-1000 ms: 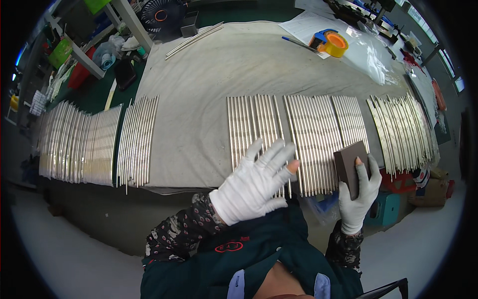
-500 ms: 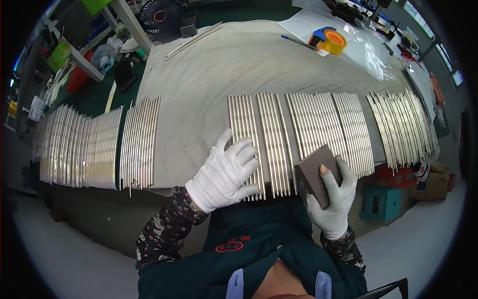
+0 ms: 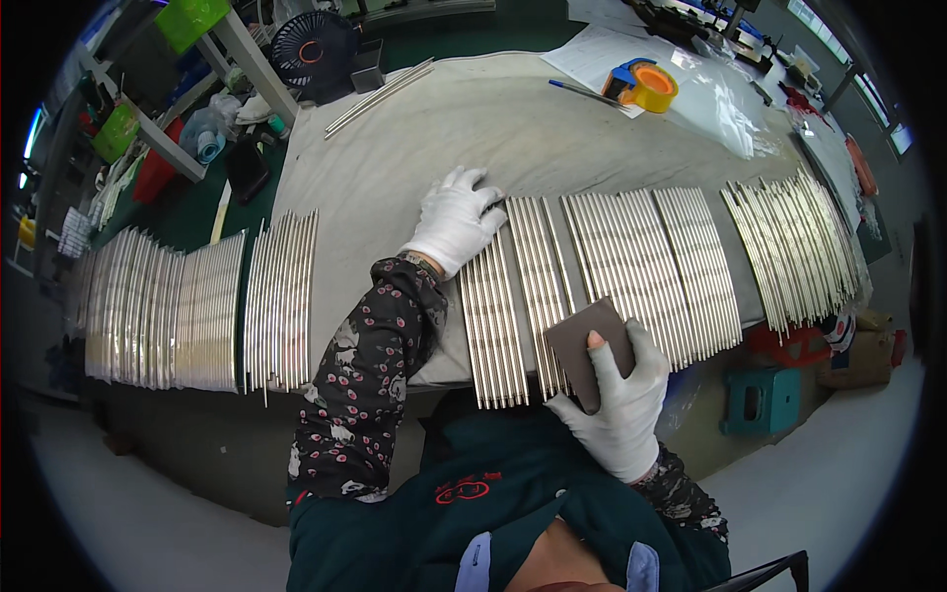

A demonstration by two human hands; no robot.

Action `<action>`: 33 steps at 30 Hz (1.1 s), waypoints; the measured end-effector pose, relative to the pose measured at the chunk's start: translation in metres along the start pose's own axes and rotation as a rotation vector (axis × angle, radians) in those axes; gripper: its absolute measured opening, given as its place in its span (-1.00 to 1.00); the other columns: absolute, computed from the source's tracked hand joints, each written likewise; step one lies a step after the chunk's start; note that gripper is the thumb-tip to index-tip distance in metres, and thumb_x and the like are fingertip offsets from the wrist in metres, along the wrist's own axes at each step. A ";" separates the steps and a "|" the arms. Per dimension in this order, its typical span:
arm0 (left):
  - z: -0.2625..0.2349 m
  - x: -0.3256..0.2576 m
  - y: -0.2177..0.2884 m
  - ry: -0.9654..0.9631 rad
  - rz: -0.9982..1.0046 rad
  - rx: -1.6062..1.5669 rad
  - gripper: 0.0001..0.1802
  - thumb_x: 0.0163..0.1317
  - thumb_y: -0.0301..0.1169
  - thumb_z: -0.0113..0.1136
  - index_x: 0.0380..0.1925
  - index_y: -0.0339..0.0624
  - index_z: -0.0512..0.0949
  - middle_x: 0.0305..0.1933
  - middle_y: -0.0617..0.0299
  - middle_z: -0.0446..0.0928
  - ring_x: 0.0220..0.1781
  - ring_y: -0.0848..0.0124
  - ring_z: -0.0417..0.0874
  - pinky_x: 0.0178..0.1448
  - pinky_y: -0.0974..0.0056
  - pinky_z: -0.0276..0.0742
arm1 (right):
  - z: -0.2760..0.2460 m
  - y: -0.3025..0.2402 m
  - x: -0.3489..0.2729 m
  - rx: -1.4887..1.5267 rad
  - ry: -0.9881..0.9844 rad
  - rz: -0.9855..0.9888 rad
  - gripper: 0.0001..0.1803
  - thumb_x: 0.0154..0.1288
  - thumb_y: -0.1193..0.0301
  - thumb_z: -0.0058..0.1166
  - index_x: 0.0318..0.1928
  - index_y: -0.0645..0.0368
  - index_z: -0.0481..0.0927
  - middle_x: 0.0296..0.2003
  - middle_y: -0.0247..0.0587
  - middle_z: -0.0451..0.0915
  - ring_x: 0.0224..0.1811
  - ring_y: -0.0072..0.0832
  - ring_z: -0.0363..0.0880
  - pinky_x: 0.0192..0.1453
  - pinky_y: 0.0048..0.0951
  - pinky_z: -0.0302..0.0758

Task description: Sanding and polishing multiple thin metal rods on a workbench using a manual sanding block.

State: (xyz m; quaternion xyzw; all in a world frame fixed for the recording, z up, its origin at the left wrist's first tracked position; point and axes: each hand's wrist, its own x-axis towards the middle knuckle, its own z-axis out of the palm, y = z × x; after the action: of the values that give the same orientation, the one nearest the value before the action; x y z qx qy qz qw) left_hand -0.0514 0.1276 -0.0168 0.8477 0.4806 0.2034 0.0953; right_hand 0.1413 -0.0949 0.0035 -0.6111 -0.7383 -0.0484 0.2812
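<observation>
a big table (image 3: 395, 148) wears a pale cloth, maybe so the shiny sticks (image 3: 631, 257) don't get scratched. they lie side by side in bunches: some at nine o'clock, some at three, a middle bunch (image 3: 495, 335) near the center and a thin bunch (image 3: 536, 266) just beside it – perhaps with gaps so they don't get mixed up. a dark fan (image 3: 314, 49) stands at eleven o'clock.

the left hand (image 3: 454, 222), near twelve, has bent, spread fingers at the far end of the middle bunch, perhaps to keep it even; i can't tell if it pushes. the right hand (image 3: 621, 405), at four o'clock, grips a brown block (image 3: 577, 335) with thumb and fingers, maybe so it won't slip. the block leans over the thin bunch's near end – touching or not, i can't tell. yellow tape (image 3: 653, 89) sits between one and two.
</observation>
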 end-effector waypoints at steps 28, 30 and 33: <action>0.007 0.006 0.004 0.270 -0.031 -0.315 -0.73 0.13 -0.26 0.20 -0.25 -0.20 0.64 0.00 0.04 0.54 0.11 0.18 0.52 0.25 0.12 0.39 | 0.004 -0.007 0.003 0.034 -0.041 0.031 0.10 -0.41 0.30 0.53 0.30 -0.06 0.26 0.19 0.16 0.19 0.10 -0.01 0.26 0.14 -0.07 0.28; 0.001 0.004 0.008 0.245 -0.074 -0.459 -0.74 0.15 -0.34 0.20 -0.21 -0.25 0.59 -0.09 0.05 0.58 -0.05 0.27 0.59 0.07 0.25 0.47 | 0.005 -0.007 0.003 -0.005 -0.023 0.025 -0.03 -0.38 0.21 0.52 0.20 -0.04 0.38 0.19 0.11 0.22 0.08 -0.05 0.28 0.11 -0.08 0.31; -0.012 0.002 0.022 0.122 -0.238 -0.862 -0.70 0.24 -0.42 0.15 -0.06 -0.29 0.46 -0.20 0.08 0.61 -0.33 0.48 0.61 -0.26 0.44 0.52 | 0.005 -0.006 0.001 -0.028 -0.026 0.035 0.00 -0.38 0.21 0.52 0.23 -0.07 0.35 0.20 0.11 0.21 0.08 -0.05 0.29 0.10 -0.08 0.32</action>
State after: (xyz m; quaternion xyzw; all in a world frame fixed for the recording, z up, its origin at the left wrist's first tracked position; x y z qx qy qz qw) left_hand -0.0382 0.1175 0.0025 0.6559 0.4507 0.4223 0.4340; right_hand 0.1342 -0.0935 0.0008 -0.6284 -0.7303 -0.0459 0.2639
